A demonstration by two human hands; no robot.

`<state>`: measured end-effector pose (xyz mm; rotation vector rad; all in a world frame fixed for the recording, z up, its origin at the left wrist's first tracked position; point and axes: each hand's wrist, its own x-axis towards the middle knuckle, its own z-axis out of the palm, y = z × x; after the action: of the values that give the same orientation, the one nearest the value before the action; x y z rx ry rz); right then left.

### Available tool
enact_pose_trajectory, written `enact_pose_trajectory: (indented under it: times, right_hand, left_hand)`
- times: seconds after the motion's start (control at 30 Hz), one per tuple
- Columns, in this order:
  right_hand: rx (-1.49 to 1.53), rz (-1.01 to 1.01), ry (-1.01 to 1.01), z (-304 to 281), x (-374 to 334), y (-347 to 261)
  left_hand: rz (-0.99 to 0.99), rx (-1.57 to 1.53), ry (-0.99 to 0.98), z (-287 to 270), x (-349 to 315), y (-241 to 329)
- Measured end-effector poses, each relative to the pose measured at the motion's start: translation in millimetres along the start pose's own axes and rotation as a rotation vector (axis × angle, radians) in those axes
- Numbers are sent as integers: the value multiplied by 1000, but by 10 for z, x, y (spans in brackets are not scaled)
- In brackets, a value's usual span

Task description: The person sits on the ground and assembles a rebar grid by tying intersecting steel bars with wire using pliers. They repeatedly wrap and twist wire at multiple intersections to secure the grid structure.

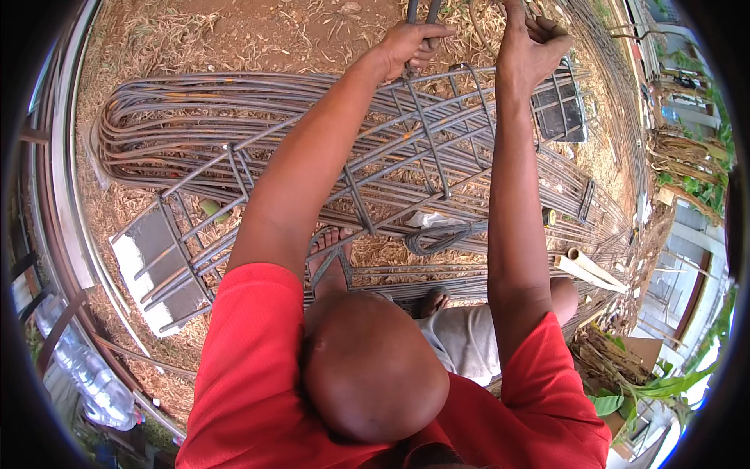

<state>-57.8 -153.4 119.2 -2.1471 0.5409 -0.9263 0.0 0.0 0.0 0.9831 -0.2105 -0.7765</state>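
At the top, my left hand point(410, 48) is closed around a tool with two dark handles point(423, 11), which run up past the picture's edge. Its working end is hidden by the fist, beside the upper bar of a rebar cage point(426, 125). My right hand point(531, 48) is raised above the cage's right end, fingers curled. A thin curved wire point(476, 30) runs beside it and seems to be in its fingers, whose tips are partly cut off. The cage slants across the view, its steel bars joined by rectangular stirrups.
Under the cage lies a bundle of bent rebar point(137, 117). Dark blocks point(558, 109) sit beneath both cage ends. A wire coil point(437, 237), a pale tube point(590, 270) and my sandalled foot point(330, 266) are nearby. Dry straw covers the soil. Plastic bottles point(86, 367) lie at lower left.
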Motion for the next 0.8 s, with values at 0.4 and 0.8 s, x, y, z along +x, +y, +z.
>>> enact_pose_trajectory:
  times: [0.4,0.8]
  right_hand:
    - [973,461,-944,786,364,-206]
    - [817,582,-390,1099,376,-47]
  left_hand:
    - [-113,46,-339,-27,30,165]
    - [183,311,208,323,76,235]
